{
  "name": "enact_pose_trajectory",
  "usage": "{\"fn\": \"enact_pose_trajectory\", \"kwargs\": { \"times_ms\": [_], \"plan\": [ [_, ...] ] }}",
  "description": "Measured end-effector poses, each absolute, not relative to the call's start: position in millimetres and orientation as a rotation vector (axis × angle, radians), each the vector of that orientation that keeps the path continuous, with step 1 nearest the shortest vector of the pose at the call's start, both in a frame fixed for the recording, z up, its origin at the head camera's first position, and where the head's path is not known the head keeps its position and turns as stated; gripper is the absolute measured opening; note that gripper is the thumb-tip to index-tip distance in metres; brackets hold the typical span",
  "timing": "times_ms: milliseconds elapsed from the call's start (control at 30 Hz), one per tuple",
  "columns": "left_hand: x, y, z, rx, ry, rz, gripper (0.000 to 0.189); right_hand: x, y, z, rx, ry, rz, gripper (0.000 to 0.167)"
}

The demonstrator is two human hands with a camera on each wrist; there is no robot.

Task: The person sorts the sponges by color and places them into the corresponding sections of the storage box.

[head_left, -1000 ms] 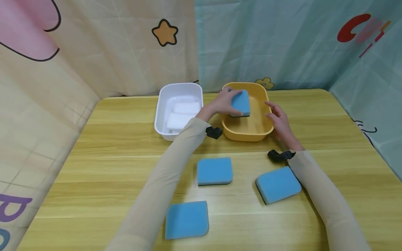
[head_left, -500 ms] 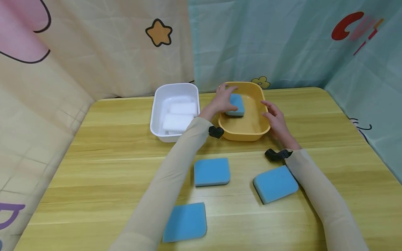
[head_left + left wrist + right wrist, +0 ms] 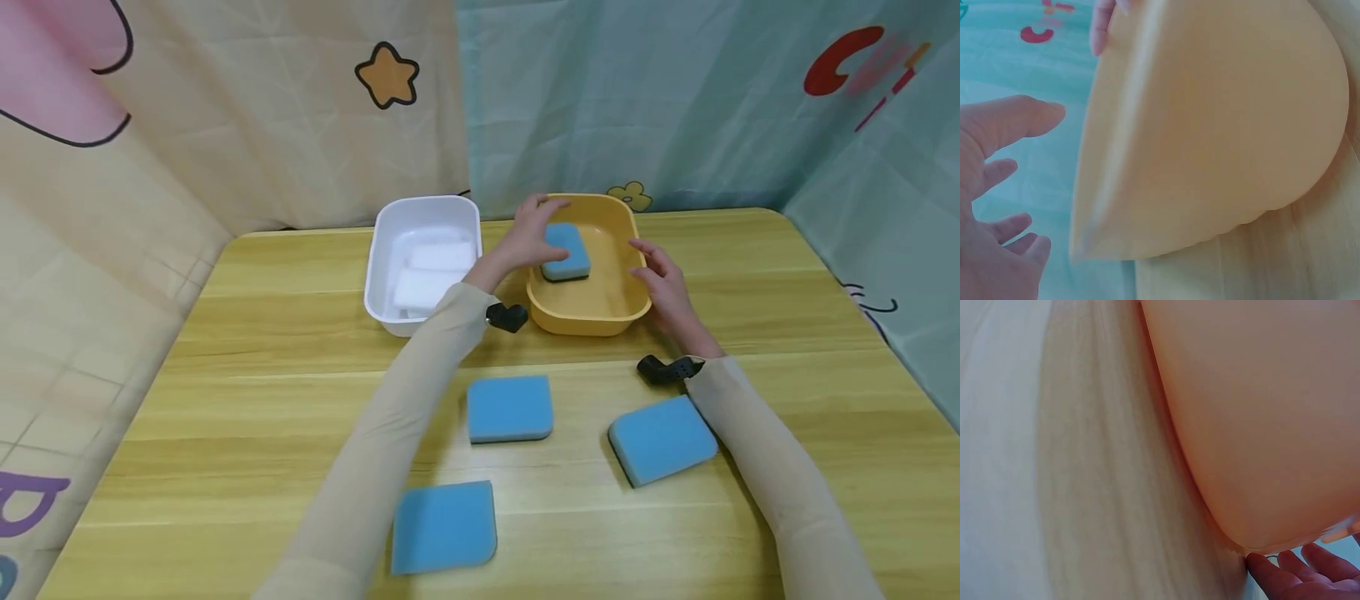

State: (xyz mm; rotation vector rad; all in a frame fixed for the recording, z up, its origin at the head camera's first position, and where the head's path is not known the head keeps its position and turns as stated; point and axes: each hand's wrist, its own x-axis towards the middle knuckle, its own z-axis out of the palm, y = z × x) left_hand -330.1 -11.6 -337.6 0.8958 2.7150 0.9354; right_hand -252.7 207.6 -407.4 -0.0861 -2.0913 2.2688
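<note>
My left hand point(image 3: 531, 235) hovers over the left side of the yellow basin point(image 3: 588, 321), thumb and fingers spread apart, holding nothing. Just beside its thumb, a blue sponge point(image 3: 567, 250) with a dark underside lies inside the basin. My right hand point(image 3: 667, 287) rests at the basin's right rim, its thumb and forefinger tips at the edge. In the right wrist view, relaxed fingers point(image 3: 1300, 575) lie along the outside of the basin. The left wrist view shows the left hand point(image 3: 1004, 187) loosely spread beside the basin wall point(image 3: 1210, 137); the sponge is hidden there.
A white basin point(image 3: 375, 279) with white sponge-like blocks point(image 3: 431, 283) stands to the left. Nearer on the wooden table point(image 3: 247, 400) lie a middle blue sponge point(image 3: 510, 408), a right one point(image 3: 663, 440) beside the right sleeve, and a front one point(image 3: 445, 527). Printed curtains point(image 3: 300, 125) enclose the back and sides.
My left hand has let go of the blue sponge, which has come down into the yellow basin, and its fingers have spread. The right hand stays at the rim.
</note>
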Motion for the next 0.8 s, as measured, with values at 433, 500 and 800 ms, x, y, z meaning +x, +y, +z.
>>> {"fn": "enact_pose_trajectory", "kwargs": {
  "times_ms": [433, 500, 800],
  "plan": [
    [-314, -28, -318, 0.971, 2.71, 0.871, 0.072, -253, 210, -409, -0.114, -2.126, 2.256, 0.046],
    [-311, -31, -316, 0.998, 2.692, 0.86, 0.071, -254, 210, -408, -0.117, -2.132, 2.255, 0.046],
    [-292, -47, -310, 1.086, 2.667, 0.838, 0.073, -255, 211, -410, -0.091, -2.098, 2.269, 0.044]
  ]
}}
